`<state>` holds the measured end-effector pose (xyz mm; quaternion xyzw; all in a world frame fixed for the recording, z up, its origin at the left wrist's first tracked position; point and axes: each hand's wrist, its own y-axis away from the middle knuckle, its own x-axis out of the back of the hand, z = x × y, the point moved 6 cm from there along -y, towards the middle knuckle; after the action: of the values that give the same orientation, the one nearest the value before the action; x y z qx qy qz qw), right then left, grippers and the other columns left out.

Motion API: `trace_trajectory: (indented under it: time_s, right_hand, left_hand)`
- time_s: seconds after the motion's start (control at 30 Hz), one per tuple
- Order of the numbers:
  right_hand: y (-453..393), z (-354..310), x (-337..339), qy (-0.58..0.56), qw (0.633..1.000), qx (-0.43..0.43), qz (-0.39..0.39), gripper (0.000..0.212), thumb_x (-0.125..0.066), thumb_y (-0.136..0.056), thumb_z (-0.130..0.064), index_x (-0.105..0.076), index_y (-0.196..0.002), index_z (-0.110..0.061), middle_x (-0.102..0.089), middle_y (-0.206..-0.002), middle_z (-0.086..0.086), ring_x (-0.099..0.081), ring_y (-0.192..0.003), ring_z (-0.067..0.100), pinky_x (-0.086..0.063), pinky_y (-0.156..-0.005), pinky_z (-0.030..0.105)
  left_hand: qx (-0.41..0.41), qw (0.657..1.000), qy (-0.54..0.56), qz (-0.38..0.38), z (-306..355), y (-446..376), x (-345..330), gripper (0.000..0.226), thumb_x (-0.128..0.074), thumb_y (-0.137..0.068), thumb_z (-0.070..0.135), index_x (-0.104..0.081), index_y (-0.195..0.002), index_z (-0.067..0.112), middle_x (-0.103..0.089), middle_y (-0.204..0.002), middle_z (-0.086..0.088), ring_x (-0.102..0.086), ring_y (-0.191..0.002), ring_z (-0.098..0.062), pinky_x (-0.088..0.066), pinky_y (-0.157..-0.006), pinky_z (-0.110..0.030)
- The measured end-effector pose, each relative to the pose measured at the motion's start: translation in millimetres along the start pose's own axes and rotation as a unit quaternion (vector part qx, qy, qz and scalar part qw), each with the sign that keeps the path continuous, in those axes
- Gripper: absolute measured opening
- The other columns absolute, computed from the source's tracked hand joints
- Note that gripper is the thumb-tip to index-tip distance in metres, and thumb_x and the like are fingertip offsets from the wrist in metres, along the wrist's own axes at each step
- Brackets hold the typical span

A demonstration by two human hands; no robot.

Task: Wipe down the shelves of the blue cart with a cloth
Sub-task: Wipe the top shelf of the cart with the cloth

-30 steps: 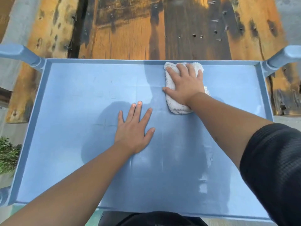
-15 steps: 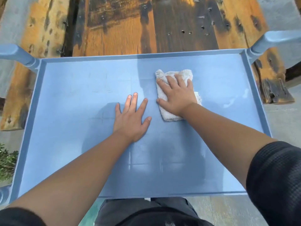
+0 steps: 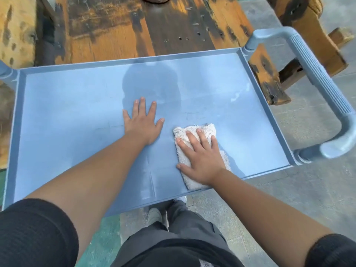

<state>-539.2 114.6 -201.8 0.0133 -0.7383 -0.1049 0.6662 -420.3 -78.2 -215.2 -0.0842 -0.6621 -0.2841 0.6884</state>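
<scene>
The blue cart's top shelf [image 3: 63, 116] fills the head view, a flat tray with a low raised rim. A folded white cloth [image 3: 189, 132] lies on it right of centre, near the front rim. My right hand [image 3: 202, 160] presses flat on the cloth, fingers spread, covering its middle. My left hand [image 3: 143, 124] rests palm down on the bare shelf just left of the cloth, fingers apart, holding nothing. Damp streaks and glare show on the shelf's right half.
The cart's ribbed blue handle [image 3: 316, 74] arches off the right end. A worn wooden bench [image 3: 154, 26] stands just behind the far rim, with more timber [image 3: 308, 22] at the back right. My legs and a shoe [image 3: 154, 214] are below the front rim, on concrete.
My right hand has dragged the cloth from the far rim toward the front rim. The left hand has stayed planted on the shelf. The view has swung, showing the handle.
</scene>
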Motion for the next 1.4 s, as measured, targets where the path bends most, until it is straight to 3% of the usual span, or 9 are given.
trace_trajectory:
  time_s: [0.1, 0.2, 0.27, 0.47, 0.63, 0.77, 0.9, 1.1, 1.4]
  right_hand:
    - [6, -3, -1, -0.003, 0.999, -0.037, -0.008, 0.072, -0.029, -0.085, -0.069, -0.019, -0.151, -0.043, -0.007, -0.165, 0.001, 0.006, -0.149, 0.034, 0.002, -0.113, 0.063]
    - [7, -5, -4, -0.021, 0.998, -0.062, -0.014, 0.071, -0.028, -0.084, -0.066, -0.015, -0.151, -0.044, -0.001, -0.165, 0.000, 0.013, -0.149, 0.031, 0.000, -0.112, 0.064]
    - [7, -1, -4, -0.022, 0.998, -0.059, -0.004, 0.073, -0.029, -0.084, -0.069, -0.015, -0.151, -0.044, -0.002, -0.165, -0.001, 0.011, -0.149, 0.031, -0.002, -0.113, 0.064]
    - [3, 21, 4, -0.033, 0.999, -0.029, 0.017, 0.077, -0.038, -0.081, -0.075, -0.024, -0.150, -0.044, -0.016, -0.164, 0.000, -0.004, -0.150, 0.030, -0.012, -0.112, 0.066]
    - [3, 80, 10, -0.024, 0.998, -0.037, 0.036, 0.078, -0.040, -0.081, -0.075, -0.030, -0.150, -0.040, -0.021, -0.163, 0.002, -0.012, -0.150, 0.032, -0.020, -0.110, 0.066]
    - [-9, 114, 9, -0.026, 0.998, -0.052, 0.021, 0.080, -0.036, -0.082, -0.078, -0.023, -0.152, -0.041, -0.013, -0.165, 0.002, -0.003, -0.150, 0.031, -0.016, -0.111, 0.064]
    - [-23, 117, 7, -0.037, 0.998, -0.042, 0.024, 0.078, -0.032, -0.084, -0.077, -0.018, -0.152, -0.043, -0.009, -0.165, 0.001, 0.000, -0.150, 0.031, -0.013, -0.112, 0.064]
    - [-83, 145, 16, -0.053, 0.998, -0.039, 0.008, 0.074, -0.020, -0.086, -0.078, -0.007, -0.152, -0.047, 0.002, -0.165, -0.004, 0.011, -0.149, 0.026, 0.000, -0.113, 0.060]
    - [-196, 170, 38, -0.037, 0.998, -0.033, 0.025, 0.077, -0.027, -0.081, -0.078, -0.010, -0.150, -0.048, 0.004, -0.165, -0.002, 0.004, -0.150, 0.031, -0.007, -0.112, 0.062]
  left_hand:
    - [0.012, 1.000, 0.005, 0.019, 9, 5, 2, 0.066, -0.018, -0.096, 0.057, -0.004, -0.154, 0.029, 0.006, -0.164, -0.007, 0.009, -0.149, -0.025, 0.005, -0.111, -0.064]
    - [-0.024, 0.999, 0.037, 0.016, 40, 14, -5, 0.062, -0.027, -0.098, 0.046, -0.009, -0.154, 0.025, 0.005, -0.164, -0.006, 0.008, -0.149, -0.023, 0.000, -0.112, -0.065]
    - [-0.056, 0.998, 0.032, 0.010, 59, 19, -12, 0.061, -0.024, -0.097, 0.047, -0.008, -0.153, 0.030, 0.006, -0.164, -0.004, 0.007, -0.149, -0.021, -0.001, -0.112, -0.065]
    - [-0.037, 0.999, 0.012, 0.032, 59, 18, -16, 0.069, -0.006, -0.087, 0.060, -0.004, -0.152, 0.037, 0.005, -0.164, 0.001, 0.007, -0.149, -0.019, 0.000, -0.114, -0.060]
    - [-0.017, 0.999, 0.015, 0.025, 62, 18, -15, 0.068, -0.024, -0.090, 0.057, -0.011, -0.152, 0.034, 0.005, -0.164, -0.001, 0.008, -0.149, -0.020, 0.004, -0.115, -0.057]
    - [-0.010, 0.998, 0.045, 0.041, 95, 5, -4, 0.060, -0.041, -0.090, 0.044, -0.033, -0.140, 0.013, -0.007, -0.162, -0.011, 0.002, -0.149, -0.027, -0.002, -0.115, -0.055]
    - [-0.077, 0.996, 0.025, 0.022, 142, -22, -3, 0.064, -0.030, -0.097, 0.047, -0.012, -0.153, 0.022, 0.002, -0.164, -0.006, 0.005, -0.149, -0.024, -0.001, -0.117, -0.054]
    - [-0.048, 0.998, 0.019, 0.041, 142, -29, -12, 0.067, -0.016, -0.094, 0.054, -0.007, -0.155, 0.027, 0.001, -0.164, -0.001, 0.002, -0.150, -0.022, -0.002, -0.117, -0.052]
    - [-0.035, 0.997, 0.030, 0.057, 140, -30, -14, 0.075, -0.021, -0.093, 0.060, 0.012, -0.153, 0.028, 0.002, -0.164, 0.002, 0.005, -0.149, -0.018, 0.003, -0.117, -0.048]
